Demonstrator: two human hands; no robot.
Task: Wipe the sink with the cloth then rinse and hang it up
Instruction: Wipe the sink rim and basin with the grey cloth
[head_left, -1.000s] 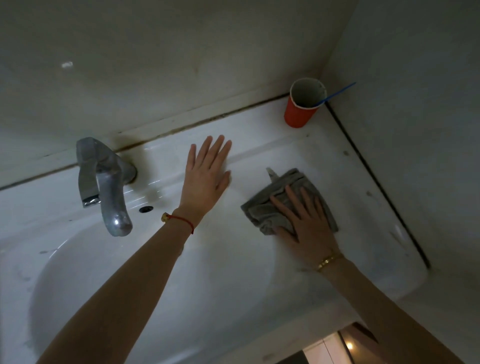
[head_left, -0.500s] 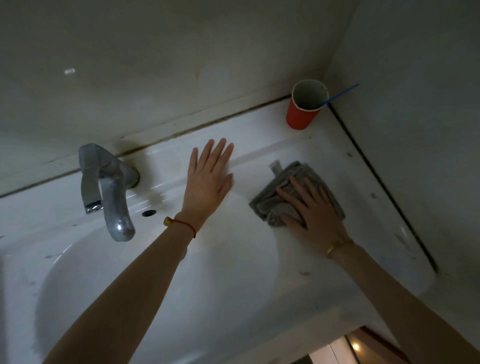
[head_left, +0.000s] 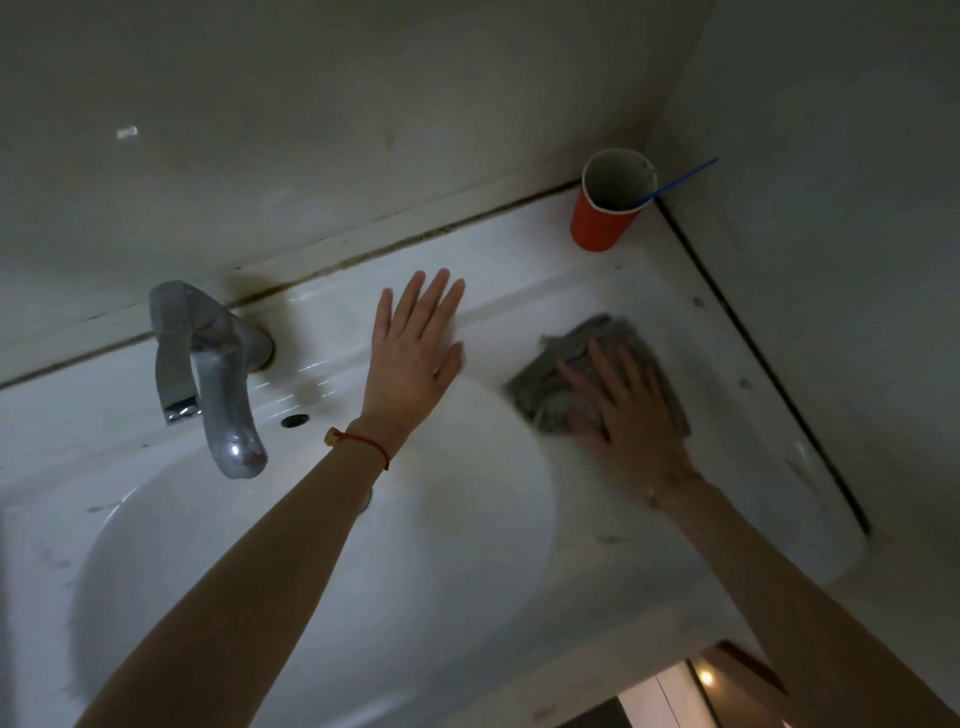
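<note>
A white ceramic sink (head_left: 322, 561) fills the lower half of the view, its oval bowl at left and a flat ledge at right. A crumpled grey cloth (head_left: 566, 364) lies on the right ledge, blurred by motion. My right hand (head_left: 631, 410) presses flat on the cloth with fingers spread. My left hand (head_left: 415, 348) rests palm down on the back rim, fingers apart, holding nothing; a red string bracelet is on that wrist. The cloth's right part is hidden under my right hand.
A chrome tap (head_left: 208, 364) arches over the bowl at the back left, with an overflow hole (head_left: 294, 420) beside it. A red cup (head_left: 605, 218) holding a blue stick (head_left: 685, 179) stands in the back right corner. Walls close in behind and at right.
My right hand has slid the cloth back and forth along the right ledge, and it is now blurred mid-stroke. My left hand has stayed planted on the back rim.
</note>
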